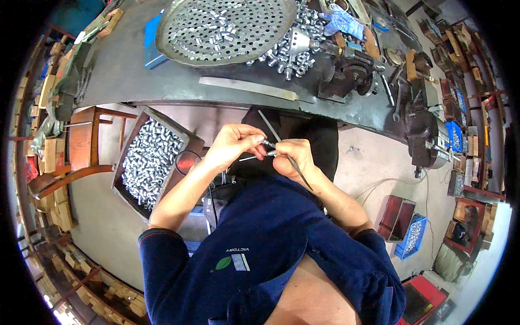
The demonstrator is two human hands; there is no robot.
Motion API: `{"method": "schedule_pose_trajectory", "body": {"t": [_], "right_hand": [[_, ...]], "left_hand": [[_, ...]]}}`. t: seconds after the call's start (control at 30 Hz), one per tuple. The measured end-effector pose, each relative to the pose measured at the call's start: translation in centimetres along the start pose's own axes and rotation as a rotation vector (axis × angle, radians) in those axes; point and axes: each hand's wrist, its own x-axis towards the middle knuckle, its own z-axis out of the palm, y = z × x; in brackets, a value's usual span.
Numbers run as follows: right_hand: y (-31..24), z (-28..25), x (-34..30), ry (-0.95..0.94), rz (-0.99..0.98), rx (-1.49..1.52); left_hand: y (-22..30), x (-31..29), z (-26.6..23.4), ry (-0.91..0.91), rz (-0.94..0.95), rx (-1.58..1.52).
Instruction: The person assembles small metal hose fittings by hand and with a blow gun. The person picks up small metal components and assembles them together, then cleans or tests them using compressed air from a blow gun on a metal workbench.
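Observation:
My left hand (238, 144) pinches a small shiny metal fitting (267, 143) between thumb and fingers, in front of my body and below the bench edge. Close beside it, my right hand (294, 156) is closed around a thin dark file (269, 124), which slants across from upper left to lower right. A slim pale rod (248, 158) with a silvery end also sticks out from the right hand's fingers, passing under the left fingertips. Fingers partly hide the fitting, and whether the file touches it I cannot tell.
On the dark bench (119, 81) stands a round perforated tray (179, 40) bearing metal fittings, with more heaped (290, 67) beside it. A flat file (246, 86) lies near the edge. A chuck device (346, 70) is right. A box (181, 138) of fittings and a wooden chair (84, 143) stand left.

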Motion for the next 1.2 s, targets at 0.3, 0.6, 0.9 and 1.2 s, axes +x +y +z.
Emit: {"method": "schedule_pose_trajectory", "body": {"t": [0.3,0.6,0.9,1.2], "right_hand": [[0.6,0.5,-0.1,0.052,0.212,0.202],[-2.2,-3.1,-0.2,0.097,0.168,0.137],[-4.8,-3.6,0.5,-0.049,0.122,0.362],[-2.0,-1.0,2.7,-0.084,0.123,0.245]], "left_hand": [[0.5,0.7,1.2,-0.020,0.075,0.072],[1.8,0.6,-0.5,0.339,0.424,0.919],[1.9,0.5,-0.8,0.407,0.503,1.096],[1.5,0.9,1.6,0.247,0.659,1.152]]}}
